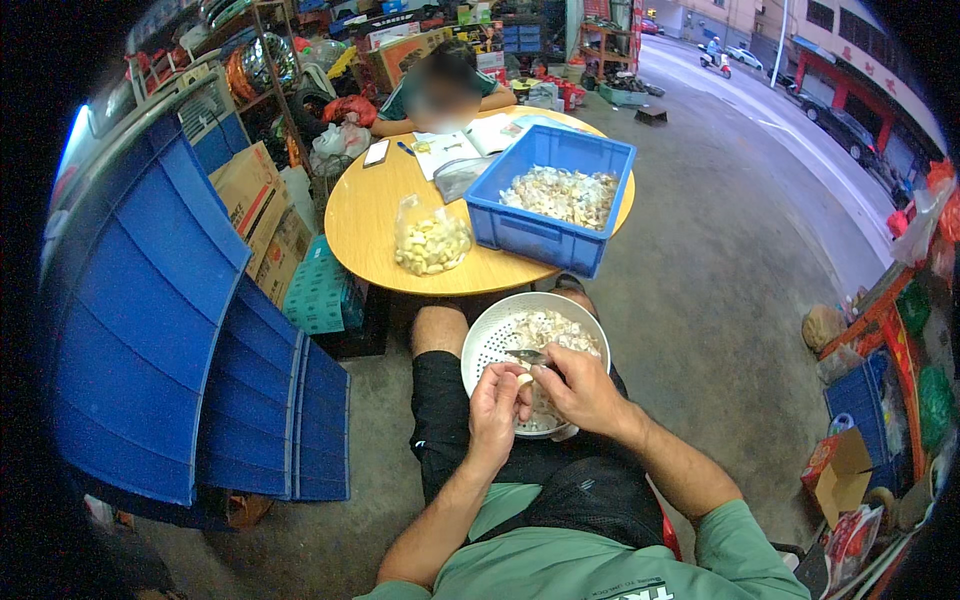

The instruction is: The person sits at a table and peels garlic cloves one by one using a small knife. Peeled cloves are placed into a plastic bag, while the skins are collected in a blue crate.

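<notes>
A white colander rests on my lap, with pale garlic cloves and loose skins heaped in its far and right side. Over it, my left hand pinches a pale garlic clove between the fingertips. My right hand is closed round a small knife, its blade pointing left just above the clove. The knife's handle is mostly hidden by my fingers. Both hands nearly meet, and the right thumb is close to the clove.
On the round wooden table stand a blue crate of garlic and a clear bag of peeled cloves. A person leans at its far side by open books and a phone. Blue panels stand left.
</notes>
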Demonstrator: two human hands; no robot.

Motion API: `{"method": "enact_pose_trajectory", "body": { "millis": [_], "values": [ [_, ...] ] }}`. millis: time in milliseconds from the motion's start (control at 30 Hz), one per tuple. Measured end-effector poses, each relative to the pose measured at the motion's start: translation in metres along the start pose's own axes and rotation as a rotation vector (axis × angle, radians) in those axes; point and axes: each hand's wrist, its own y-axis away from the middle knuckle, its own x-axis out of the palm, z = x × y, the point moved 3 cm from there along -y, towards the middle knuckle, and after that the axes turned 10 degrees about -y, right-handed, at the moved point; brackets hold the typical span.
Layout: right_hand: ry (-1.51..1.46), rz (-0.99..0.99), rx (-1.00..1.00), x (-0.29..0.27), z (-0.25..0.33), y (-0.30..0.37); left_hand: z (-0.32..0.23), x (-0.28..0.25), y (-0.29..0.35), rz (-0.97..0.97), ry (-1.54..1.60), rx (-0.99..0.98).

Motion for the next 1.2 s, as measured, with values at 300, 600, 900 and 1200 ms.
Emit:
{"method": "enact_pose_trajectory", "body": {
  "millis": [300,600,900,1200],
  "values": [
    [0.005,-0.085,0.015,0.001,-0.001,0.000,-0.008,0.006,0.005,-0.043,-0.247,0.134],
    [-0.064,-0.155,0.083,0.009,0.002,0.000,0.004,0.002,0.002,-0.045,-0.027,0.068],
    [-0.120,-0.226,0.138,0.019,-0.006,0.001,0.006,0.007,0.003,-0.078,0.268,0.033],
    [-0.277,-0.230,0.231,0.016,-0.002,0.003,-0.003,0.007,0.002,-0.008,0.304,0.003]
  ]
}}
